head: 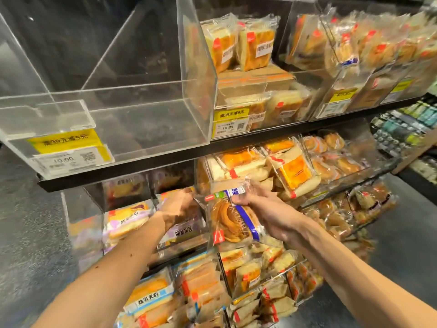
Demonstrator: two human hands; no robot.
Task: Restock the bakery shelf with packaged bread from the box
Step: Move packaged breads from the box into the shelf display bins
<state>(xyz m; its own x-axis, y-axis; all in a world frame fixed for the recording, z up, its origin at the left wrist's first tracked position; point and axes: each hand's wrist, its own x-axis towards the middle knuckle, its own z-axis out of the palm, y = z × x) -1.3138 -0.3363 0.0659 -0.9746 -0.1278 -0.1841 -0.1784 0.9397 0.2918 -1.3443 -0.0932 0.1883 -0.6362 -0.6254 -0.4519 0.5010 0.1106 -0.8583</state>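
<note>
My right hand (257, 204) grips a packaged bread (233, 223), a clear wrapper with a blue-and-white band and a brown swirled loaf, held in front of the middle shelf. My left hand (179, 207) reaches into the middle shelf bin just left of that package, its fingers curled over packets with purple print (184, 230); whether it grips one is hidden. A large clear acrylic bin (146, 129) on the top shelf at left stands bare. No box is in view.
Other acrylic bins (260, 98) on the top shelf hold sandwich-bread packets. Middle and lower shelves (248, 280) are crowded with wrapped breads. Yellow price tags (68, 147) hang at the bin fronts. A dark floor lies at left, another store shelf (409, 129) at far right.
</note>
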